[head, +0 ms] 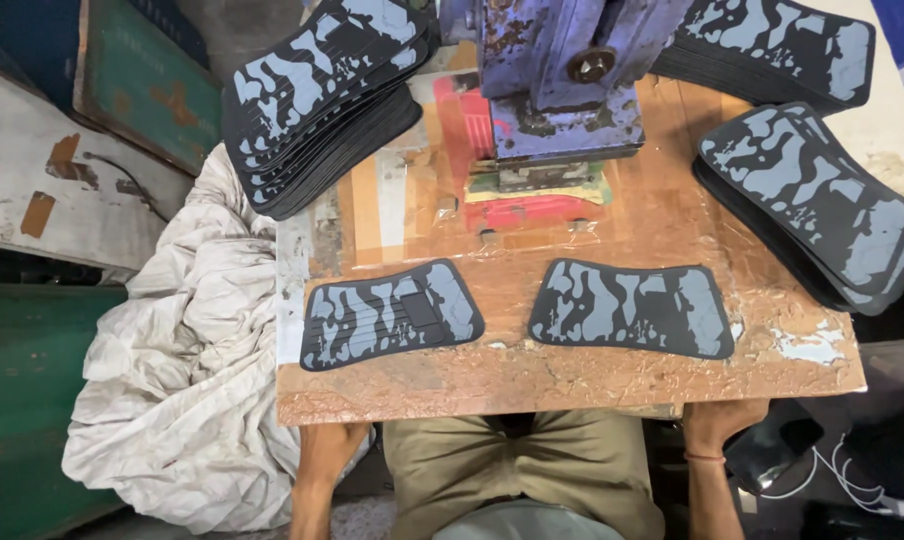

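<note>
Black-and-grey patterned pieces, left piece (392,314) and right piece (632,308), lie apart on the brown surface (572,385). Left hand (330,440) and right hand (722,425) sit beneath its near edge; their fingers are hidden, so I cannot tell their state.

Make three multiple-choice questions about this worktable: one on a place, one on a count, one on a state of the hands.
1. Where is the blue press?
A. far middle of the table
B. on the floor
C. on the white cloth

2. How many single patterned pieces lie flat near the person?
A. one
B. two
C. five

3. What do the hands do?
A. lift a stack
B. sit at the table's near edge, holding no piece
C. press the machine

Answers:
1 A, it stands behind the pieces.
2 B, the left piece and right piece.
3 B, left hand and right hand are below the edge.
</note>
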